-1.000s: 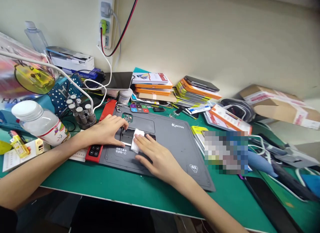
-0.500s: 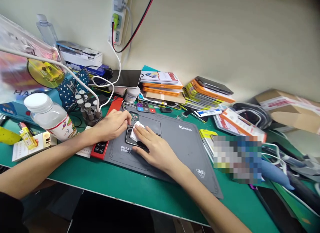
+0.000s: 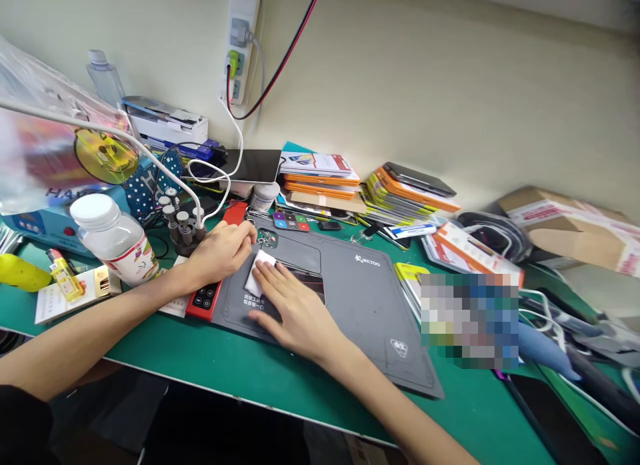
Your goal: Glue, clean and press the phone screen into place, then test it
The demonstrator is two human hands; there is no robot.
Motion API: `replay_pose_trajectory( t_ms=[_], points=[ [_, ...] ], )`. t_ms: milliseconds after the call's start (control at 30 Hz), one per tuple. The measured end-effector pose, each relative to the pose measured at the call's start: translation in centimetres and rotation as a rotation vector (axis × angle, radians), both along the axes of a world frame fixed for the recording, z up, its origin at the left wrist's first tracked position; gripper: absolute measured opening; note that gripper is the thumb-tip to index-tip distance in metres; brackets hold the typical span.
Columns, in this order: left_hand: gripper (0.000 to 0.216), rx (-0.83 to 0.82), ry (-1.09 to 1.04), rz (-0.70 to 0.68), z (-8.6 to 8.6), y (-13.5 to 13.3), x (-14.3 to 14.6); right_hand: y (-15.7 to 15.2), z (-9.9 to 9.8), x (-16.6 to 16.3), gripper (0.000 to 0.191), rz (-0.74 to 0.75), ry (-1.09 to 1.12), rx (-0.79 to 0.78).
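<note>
Right hand flat on white wipe, likely soft; glossy panel probably slick, fragile: hold edges. Left hand curled, grip unclear.

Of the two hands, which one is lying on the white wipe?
The right hand: it lies flattened over the white wipe, while the left hand is curled beside it.

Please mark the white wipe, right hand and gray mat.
White wipe (image 3: 253, 282): head view, uncovered left part.
Right hand (image 3: 296, 312): head view, back of hand.
Gray mat (image 3: 370, 305): head view, bare right part.
</note>
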State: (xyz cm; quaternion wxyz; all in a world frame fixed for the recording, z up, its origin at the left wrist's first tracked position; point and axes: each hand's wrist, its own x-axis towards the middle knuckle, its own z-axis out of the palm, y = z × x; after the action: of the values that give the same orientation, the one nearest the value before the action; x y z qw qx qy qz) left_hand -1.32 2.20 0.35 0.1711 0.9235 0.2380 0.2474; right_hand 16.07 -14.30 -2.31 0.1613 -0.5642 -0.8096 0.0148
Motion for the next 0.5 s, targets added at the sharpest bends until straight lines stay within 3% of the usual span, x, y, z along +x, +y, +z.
replay_pose_trajectory(
  t_ms=[133, 333, 500],
  points=[
    [0.018, 0.014, 0.002, -0.015, -0.2, 0.1, 0.0, -1.2, -0.2, -0.8, 0.070, -0.004, -0.020, 0.025],
    [0.014, 0.026, 0.004, 0.012, 0.0, 0.1, 0.0, 1.4, 0.2, -0.8, 0.075, -0.079, -0.030, 0.006],
    [0.014, 0.035, 0.014, 0.010, 0.1, 0.1, -0.1, -0.8, -0.3, -0.7, 0.072, -0.013, -0.014, 0.033]
  ],
)
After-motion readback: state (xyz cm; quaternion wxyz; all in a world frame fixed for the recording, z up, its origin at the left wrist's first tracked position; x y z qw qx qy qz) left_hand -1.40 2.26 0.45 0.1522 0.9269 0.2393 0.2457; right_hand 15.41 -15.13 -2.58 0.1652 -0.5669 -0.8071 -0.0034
